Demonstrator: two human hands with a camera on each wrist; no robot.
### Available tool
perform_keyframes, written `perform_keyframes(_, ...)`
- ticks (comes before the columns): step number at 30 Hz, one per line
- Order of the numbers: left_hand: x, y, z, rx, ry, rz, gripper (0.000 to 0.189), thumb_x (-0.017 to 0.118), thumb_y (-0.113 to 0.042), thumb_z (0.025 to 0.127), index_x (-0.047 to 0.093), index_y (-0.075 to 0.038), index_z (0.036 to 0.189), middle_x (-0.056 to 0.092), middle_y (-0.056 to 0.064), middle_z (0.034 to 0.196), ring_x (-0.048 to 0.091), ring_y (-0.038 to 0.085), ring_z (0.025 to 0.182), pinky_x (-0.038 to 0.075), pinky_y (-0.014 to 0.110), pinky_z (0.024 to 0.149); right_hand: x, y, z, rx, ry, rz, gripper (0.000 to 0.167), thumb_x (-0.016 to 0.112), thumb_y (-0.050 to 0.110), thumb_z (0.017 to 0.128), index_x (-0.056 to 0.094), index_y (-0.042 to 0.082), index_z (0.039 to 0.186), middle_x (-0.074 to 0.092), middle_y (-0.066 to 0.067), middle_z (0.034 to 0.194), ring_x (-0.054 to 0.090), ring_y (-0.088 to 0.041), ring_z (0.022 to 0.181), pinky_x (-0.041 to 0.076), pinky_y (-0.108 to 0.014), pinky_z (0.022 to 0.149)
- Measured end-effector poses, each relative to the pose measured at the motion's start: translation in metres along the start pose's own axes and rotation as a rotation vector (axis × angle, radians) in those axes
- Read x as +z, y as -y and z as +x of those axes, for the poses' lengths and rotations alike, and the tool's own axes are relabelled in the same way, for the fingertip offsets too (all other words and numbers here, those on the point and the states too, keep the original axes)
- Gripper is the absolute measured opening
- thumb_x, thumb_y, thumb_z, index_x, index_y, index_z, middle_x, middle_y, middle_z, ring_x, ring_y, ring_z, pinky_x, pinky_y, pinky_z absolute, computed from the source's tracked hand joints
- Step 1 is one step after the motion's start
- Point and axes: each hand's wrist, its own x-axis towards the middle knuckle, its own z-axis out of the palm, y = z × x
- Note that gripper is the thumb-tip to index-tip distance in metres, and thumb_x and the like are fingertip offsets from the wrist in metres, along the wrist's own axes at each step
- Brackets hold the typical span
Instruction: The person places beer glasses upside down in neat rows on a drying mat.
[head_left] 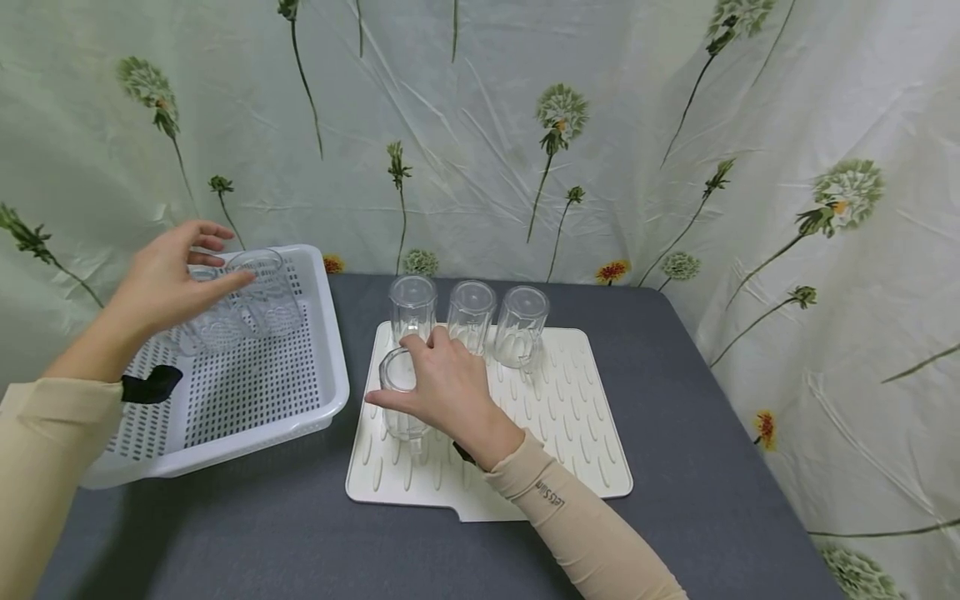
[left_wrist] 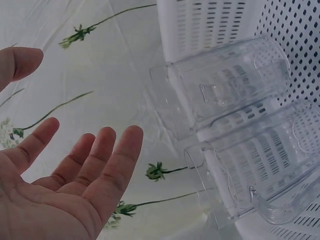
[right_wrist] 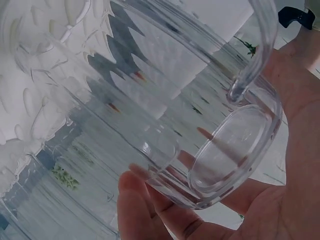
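Observation:
My left hand hovers over the white basket, fingers apart and holding nothing. Beside it, clear glass mugs stand in the basket; the left wrist view shows two of them, one with its handle visible. My right hand holds an upside-down glass mug around its base end, thumb in front and fingers behind. This mug is at the left of the white drying mat, its handle toward the front. Behind it, three more upside-down mugs form a row along the mat's back edge.
A dark grey cloth covers the table. The basket stands at the left, close to the mat. A pale curtain printed with dandelions hangs behind the table and along its right side.

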Motion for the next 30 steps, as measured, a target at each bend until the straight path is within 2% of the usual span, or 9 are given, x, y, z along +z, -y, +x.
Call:
perform_keyframes(11,0.0,0.005,0.011,-0.01,0.03,0.047,0.076,0.07,-0.045,0.102,0.042,0.001,0.155,0.049,0.037,0.148,0.052,0.057,0.129,0.044,0.075,0.1,-0.002,0.0,-0.001,-0.012,0.018,0.061,0.09,0.082,0.079,0.075,0.064,0.022,0.143,0.066,-0.007,0.112,0.064,-0.021,0.086,0.051,-0.029,0.059)
perform_keyframes(16,0.001,0.005,0.016,-0.011,0.044,0.054,0.076,0.07,-0.045,0.102,0.042,0.001,0.156,0.048,0.038,0.147,0.052,0.057,0.129,0.044,0.075,0.101,-0.001,-0.002,-0.001,-0.007,0.057,0.1,0.094,0.082,0.079,0.076,0.059,0.023,0.148,0.066,-0.008,0.119,0.066,-0.022,0.093,0.053,-0.029,0.062)
perform_keyframes(22,0.001,0.004,0.022,-0.008,0.063,0.054,0.076,0.07,-0.044,0.103,0.041,0.002,0.156,0.047,0.038,0.148,0.051,0.057,0.13,0.045,0.075,0.102,-0.001,-0.006,-0.001,0.019,0.094,0.23,0.098,0.085,0.073,0.078,0.052,0.023,0.156,0.064,-0.008,0.132,0.067,-0.023,0.109,0.059,-0.034,0.074)
perform_keyframes(26,0.001,0.004,0.024,-0.013,0.075,0.054,0.077,0.07,-0.044,0.102,0.04,0.002,0.156,0.046,0.038,0.149,0.05,0.057,0.132,0.045,0.075,0.103,-0.002,-0.01,-0.002,0.034,0.109,0.304,0.097,0.086,0.071,0.078,0.051,0.026,0.156,0.062,-0.008,0.137,0.066,-0.023,0.114,0.06,-0.036,0.078)
perform_keyframes(30,0.002,0.004,0.027,-0.014,0.083,0.069,0.077,0.071,-0.043,0.102,0.039,0.002,0.156,0.046,0.037,0.148,0.05,0.056,0.132,0.044,0.075,0.103,-0.002,-0.013,-0.004,0.048,0.12,0.389,0.095,0.087,0.068,0.079,0.051,0.027,0.156,0.059,-0.007,0.144,0.063,-0.025,0.124,0.061,-0.042,0.088)
